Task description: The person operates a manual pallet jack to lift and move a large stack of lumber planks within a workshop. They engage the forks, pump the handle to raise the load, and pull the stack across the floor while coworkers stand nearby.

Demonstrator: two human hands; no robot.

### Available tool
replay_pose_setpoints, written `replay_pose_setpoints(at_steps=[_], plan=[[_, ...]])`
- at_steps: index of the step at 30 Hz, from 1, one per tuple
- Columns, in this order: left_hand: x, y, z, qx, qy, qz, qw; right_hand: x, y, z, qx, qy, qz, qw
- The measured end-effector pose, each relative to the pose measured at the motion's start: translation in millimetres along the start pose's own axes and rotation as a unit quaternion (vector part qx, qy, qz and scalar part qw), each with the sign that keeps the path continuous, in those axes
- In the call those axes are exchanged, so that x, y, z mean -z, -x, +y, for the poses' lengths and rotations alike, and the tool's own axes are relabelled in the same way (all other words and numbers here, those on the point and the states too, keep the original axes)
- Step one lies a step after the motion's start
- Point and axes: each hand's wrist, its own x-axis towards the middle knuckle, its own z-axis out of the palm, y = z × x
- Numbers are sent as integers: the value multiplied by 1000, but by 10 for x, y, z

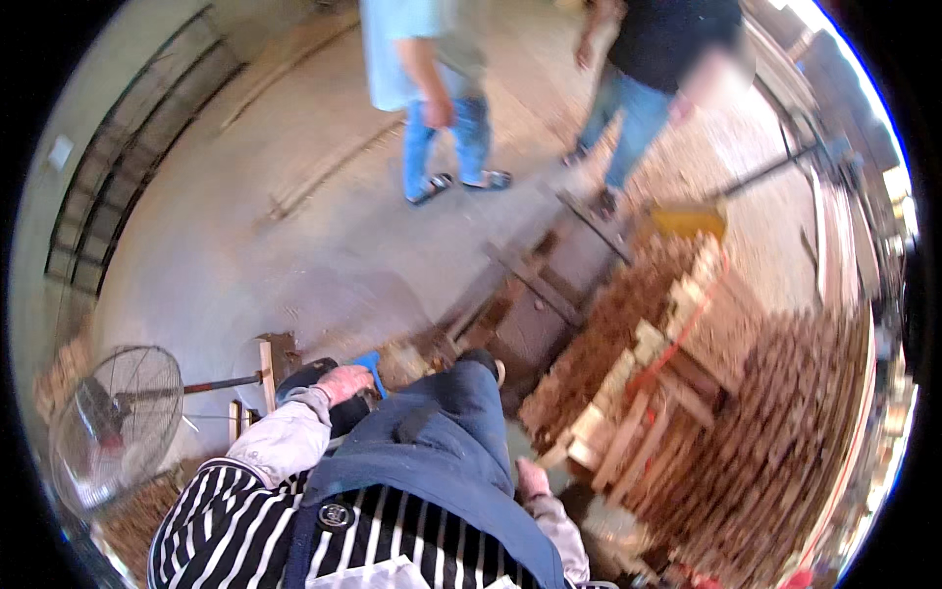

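Note:
My left hand [345, 383] is at my left side, its fingers curled beside a blue piece [370, 369] whose kind I cannot make out. Something dark lies under that hand, and what the fingers hold is hidden. Low at my right side is my right hand [531, 478], beside the pale ends of stacked wooden strips [594, 440]. Its fingers are blurred and partly hidden. A dark blue apron [407, 466] covers my front between both arms.
A standing fan [116, 422] is at left. Long stacks of brown wood [765, 452] fill the right. Metal bars [540, 285] cross the floor ahead, near a yellow container [690, 221]. Two people, one in a light blue top [400, 59], one in black [677, 39], stand beyond.

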Motion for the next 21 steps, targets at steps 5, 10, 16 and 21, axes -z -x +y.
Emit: replay_pose_setpoints(at_steps=[5,10,16,21], plan=[[-135,103,-518,-94,6,88,992,344,-255,-547,-12,-53,-130,990],[-104,575,-891,10,-10,84,996,853,-798,-1317,-42,-32,-157,986],[-223,565,-1530,3,-101,99,990,1413,-1186,-1935,-67,-55,-186,979],[125,-13,-1404,-1,29,130,991,1025,-2315,-1374,26,-38,-128,991]])
